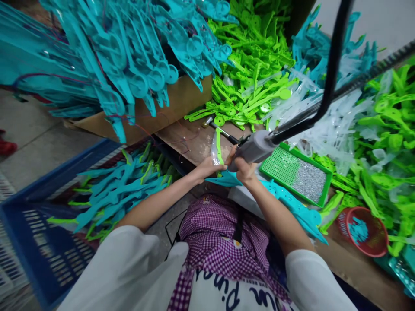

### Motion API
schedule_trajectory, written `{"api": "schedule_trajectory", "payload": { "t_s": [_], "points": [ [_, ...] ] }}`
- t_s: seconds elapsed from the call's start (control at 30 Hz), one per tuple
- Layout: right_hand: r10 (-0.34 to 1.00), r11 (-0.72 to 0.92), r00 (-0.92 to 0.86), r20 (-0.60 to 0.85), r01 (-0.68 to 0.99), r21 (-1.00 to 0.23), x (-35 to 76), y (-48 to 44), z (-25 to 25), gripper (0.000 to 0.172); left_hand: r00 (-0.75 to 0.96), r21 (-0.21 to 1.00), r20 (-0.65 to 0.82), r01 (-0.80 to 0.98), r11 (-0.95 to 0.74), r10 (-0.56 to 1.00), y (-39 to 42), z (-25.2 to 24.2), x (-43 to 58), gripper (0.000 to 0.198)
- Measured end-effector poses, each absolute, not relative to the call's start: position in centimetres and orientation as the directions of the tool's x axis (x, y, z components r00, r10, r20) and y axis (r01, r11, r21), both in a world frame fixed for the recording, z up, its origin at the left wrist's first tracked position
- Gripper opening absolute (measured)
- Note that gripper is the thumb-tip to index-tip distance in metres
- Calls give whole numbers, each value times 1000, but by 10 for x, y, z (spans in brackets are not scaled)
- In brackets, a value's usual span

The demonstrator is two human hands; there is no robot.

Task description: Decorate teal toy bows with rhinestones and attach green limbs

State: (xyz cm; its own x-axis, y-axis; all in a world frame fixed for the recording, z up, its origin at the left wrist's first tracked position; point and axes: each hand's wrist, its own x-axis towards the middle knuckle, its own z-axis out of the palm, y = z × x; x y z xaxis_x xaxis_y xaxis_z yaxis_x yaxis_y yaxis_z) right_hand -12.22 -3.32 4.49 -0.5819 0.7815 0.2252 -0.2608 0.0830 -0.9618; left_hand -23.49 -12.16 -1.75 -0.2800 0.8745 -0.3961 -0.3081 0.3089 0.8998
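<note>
My right hand [245,169] is wrapped round a grey power screwdriver [254,150] that hangs from a black cable. Close beside it, my left hand [209,167] is closed on a part with a green strip and a clear piece [216,147], which sticks up from the fingers. Below the hands lies a turquoise plastic part [223,179], partly hidden by them. The screwdriver's tip is hidden near my fingers. Just right of my right hand sits a green tray [319,201] with many small silver screws.
Turquoise parts [155,80] fill a cardboard box [184,99] at the upper left. Green parts [256,65] and clear parts [337,125] are heaped behind. A blue crate [42,242] is at left, a red bowl [378,237] at right. A hammer [227,134] lies ahead.
</note>
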Motion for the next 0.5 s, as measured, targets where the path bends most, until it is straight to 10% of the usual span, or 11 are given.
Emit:
{"api": "schedule_trajectory", "payload": {
  "t_s": [0.3,0.5],
  "points": [
    [821,95,-518,242,-293,-951,-120,-28,55,39,-297,881,-459,-271,387,837,-123,-12,-236,44],
    [899,378,-75,431,-363,-852,-48,59,88,43,-337,768,-630,-402,498,699,-129,-3,-230,58]
  ]
}}
